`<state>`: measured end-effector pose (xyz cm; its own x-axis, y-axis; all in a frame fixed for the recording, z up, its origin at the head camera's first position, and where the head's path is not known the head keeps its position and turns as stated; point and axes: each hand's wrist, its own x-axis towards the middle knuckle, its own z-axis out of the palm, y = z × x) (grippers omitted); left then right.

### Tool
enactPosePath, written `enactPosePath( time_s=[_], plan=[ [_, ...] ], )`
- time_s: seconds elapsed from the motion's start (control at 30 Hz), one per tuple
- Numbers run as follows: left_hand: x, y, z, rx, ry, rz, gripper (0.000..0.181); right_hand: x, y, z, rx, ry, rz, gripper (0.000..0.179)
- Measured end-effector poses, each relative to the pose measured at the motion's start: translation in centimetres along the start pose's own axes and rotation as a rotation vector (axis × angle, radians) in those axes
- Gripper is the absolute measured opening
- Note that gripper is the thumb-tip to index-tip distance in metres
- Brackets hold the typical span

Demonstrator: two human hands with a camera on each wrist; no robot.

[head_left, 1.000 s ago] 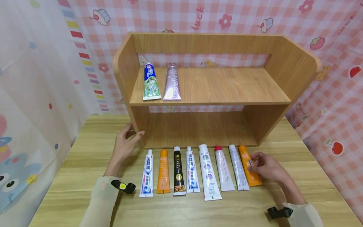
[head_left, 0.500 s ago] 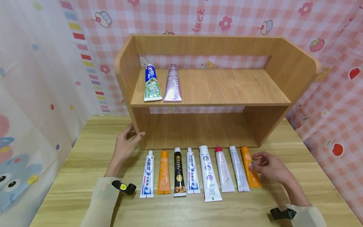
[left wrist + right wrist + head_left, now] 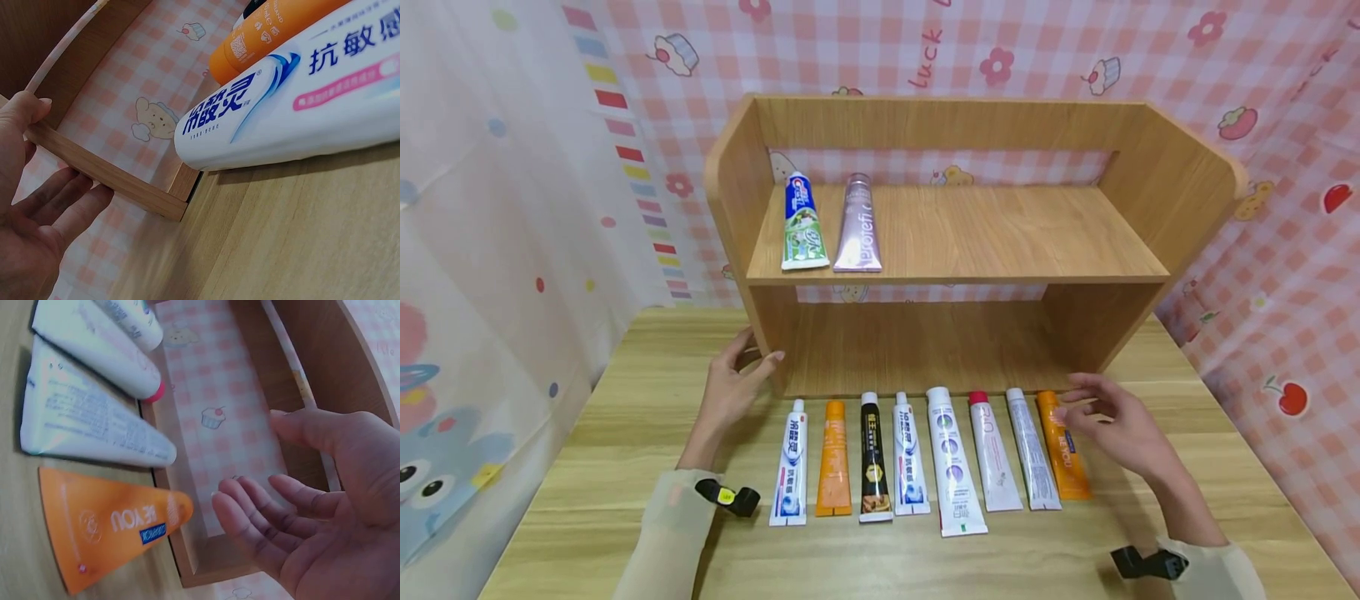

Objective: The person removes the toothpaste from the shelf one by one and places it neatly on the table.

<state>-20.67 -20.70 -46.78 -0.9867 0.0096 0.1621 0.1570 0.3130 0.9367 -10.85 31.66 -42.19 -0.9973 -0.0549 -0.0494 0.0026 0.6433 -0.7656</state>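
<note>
My left hand [image 3: 733, 383] holds the left side panel of the wooden shelf [image 3: 1000, 273], thumb on its inner side and fingers outside, also seen in the left wrist view. My right hand [image 3: 1108, 421], fingers relaxed and holding nothing, hovers by the cap end of the rightmost orange toothpaste tube [image 3: 1064, 458]. In the right wrist view that orange tube [image 3: 115, 522] lies flat, apart from the hand. A silver-white tube [image 3: 1033, 450] and a red-capped white tube [image 3: 996, 454] lie to its left. On the upper board lie a blue-green tube [image 3: 803, 223] and a pinkish-purple tube [image 3: 859, 225].
Along the shelf's front, caps toward it, also lie a large white tube [image 3: 953, 458], two blue-white tubes, a black tube [image 3: 874, 458] and another orange tube [image 3: 833, 458]. All rest on the wooden table [image 3: 602, 467]. Patterned curtains [image 3: 1037, 50] hang behind and beside it.
My right hand has come off the rightmost orange tube and lifted forward toward the shelf, its fingers loosening. The left hand keeps its hold on the shelf's side panel.
</note>
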Motion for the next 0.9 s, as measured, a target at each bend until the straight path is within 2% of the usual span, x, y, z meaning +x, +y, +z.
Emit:
enactPosePath(
  time_s=[0.13,0.43,0.9],
  plan=[
    [0.0,-0.1,0.0,0.004,0.001,-0.003,0.064,-0.1,-0.8,0.0,0.015,0.030,-0.038,0.061],
    [0.0,0.0,0.1,0.009,0.006,-0.007,0.065,0.1,-2.8,0.8,0.110,0.116,-0.193,0.056],
    [-0.1,0.2,0.1,0.007,0.005,-0.002,0.065,0.9,-6.6,1.1,0.205,0.100,-0.371,0.064]
  ],
)
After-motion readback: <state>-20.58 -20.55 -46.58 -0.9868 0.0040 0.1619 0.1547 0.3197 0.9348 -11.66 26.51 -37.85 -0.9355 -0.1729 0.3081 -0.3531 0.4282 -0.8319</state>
